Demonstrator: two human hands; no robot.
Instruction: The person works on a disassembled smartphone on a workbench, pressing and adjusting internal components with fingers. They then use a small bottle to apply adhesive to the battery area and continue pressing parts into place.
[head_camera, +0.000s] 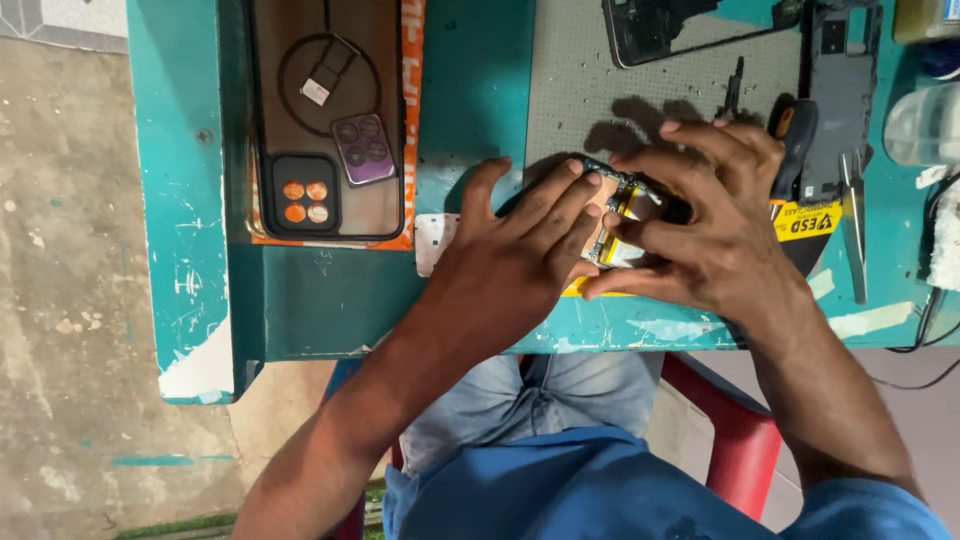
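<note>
Both my hands rest on a small opened phone body (622, 218) lying at the front edge of the teal table (330, 300). My left hand (520, 250) presses its fingers on the left part of the phone, over its circuit board. My right hand (715, 225) covers the right part, fingers curled over it and thumb along the lower edge. Most of the phone is hidden beneath my fingers.
A clear phone case (325, 120) on an orange pack lies at the left. A grey work mat (640, 90) holds a phone frame (690, 25), a dark back panel (840, 90), a screwdriver (795, 140) and tweezers (855, 215). A red chair (725, 425) is below.
</note>
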